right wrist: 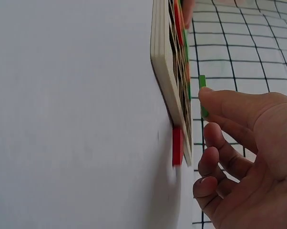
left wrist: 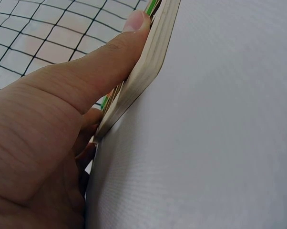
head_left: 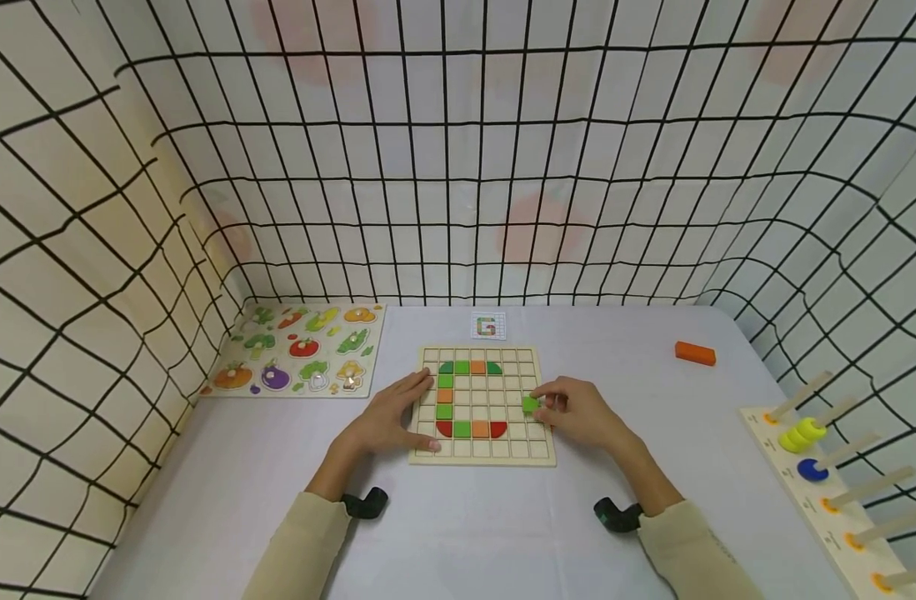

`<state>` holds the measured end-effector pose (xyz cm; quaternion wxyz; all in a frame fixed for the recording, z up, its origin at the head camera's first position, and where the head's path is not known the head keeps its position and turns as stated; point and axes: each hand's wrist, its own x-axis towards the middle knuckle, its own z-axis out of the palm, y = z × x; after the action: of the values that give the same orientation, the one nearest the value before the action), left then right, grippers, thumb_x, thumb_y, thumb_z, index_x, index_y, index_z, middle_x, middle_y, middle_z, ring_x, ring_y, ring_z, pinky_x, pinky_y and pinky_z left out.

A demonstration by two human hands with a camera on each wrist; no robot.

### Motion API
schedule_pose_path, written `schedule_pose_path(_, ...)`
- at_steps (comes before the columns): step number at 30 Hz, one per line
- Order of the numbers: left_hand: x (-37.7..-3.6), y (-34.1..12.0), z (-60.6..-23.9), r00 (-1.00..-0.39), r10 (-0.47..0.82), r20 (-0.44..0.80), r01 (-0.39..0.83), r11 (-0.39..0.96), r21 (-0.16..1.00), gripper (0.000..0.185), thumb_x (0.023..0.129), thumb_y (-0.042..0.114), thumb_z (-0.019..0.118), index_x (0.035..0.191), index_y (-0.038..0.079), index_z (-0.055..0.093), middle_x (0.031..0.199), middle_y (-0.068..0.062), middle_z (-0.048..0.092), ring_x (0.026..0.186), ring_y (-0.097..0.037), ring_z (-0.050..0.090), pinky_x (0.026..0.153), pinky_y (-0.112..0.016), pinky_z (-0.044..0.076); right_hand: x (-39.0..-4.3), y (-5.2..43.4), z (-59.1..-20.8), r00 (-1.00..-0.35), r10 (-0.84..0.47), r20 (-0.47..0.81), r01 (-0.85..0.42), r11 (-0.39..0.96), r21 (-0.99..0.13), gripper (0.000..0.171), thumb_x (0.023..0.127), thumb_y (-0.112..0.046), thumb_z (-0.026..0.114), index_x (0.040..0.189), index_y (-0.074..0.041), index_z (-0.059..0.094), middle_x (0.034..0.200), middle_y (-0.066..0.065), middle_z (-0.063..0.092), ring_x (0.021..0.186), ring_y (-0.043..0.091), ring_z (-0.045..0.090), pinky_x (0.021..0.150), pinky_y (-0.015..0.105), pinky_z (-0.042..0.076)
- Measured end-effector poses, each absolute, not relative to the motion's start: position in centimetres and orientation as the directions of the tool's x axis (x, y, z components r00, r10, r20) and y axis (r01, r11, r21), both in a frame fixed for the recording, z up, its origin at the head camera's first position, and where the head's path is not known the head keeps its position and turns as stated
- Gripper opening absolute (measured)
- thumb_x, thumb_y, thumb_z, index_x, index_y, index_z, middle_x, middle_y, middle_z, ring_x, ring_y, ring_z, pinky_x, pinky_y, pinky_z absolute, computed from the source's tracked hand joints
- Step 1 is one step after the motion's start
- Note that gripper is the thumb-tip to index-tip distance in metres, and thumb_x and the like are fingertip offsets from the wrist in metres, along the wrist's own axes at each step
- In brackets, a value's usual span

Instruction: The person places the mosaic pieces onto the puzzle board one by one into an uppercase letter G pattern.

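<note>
A square wooden grid board (head_left: 424, 456) lies on the table, with green, orange and red tiles set in a C-like shape. My left hand (head_left: 390, 414) rests along the board's left edge, its fingers fairly straight. In the left wrist view the thumb (left wrist: 105, 64) lies on the board's rim. Above the right part of the board, my right hand (head_left: 583, 414) pinches a green square tile (head_left: 530, 404) between thumb and finger. The right wrist view shows this green tile (right wrist: 203, 95) raised off the board, and a red piece (right wrist: 177, 146) beside the board's edge.
A pattern card (head_left: 489, 326) lies behind the board. At the left is a vegetable puzzle board (head_left: 367, 367). An orange block (head_left: 695, 353) and a wooden peg stand (head_left: 795, 492) are at the right. Black netting (head_left: 442, 179) surrounds the table.
</note>
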<state>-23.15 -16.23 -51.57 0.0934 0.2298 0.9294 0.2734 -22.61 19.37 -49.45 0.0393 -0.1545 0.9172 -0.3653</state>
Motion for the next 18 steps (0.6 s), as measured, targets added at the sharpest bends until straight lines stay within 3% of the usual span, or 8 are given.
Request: schedule_pose_path(18, -23.3, -16.4, -51.8, -0.876, 0.481, -0.039, 0.386, 0.745, 0.544, 0.114, 0.067, 0.068, 0.076, 0.156, 0.026, 0.02, 0.164, 0.011, 0.01, 0.152, -0.021, 0.011, 0.12, -0.055, 0.016, -22.9, 15.4, -49.9, -0.924, -0.381, 0.011, -0.275, 0.646, -0.712, 0.022, 0.083, -0.019, 0.075, 0.104, -0.016, 0.073, 0.077, -0.003, 0.055, 0.068, 0.014, 0.049, 0.058, 0.022, 0.039)
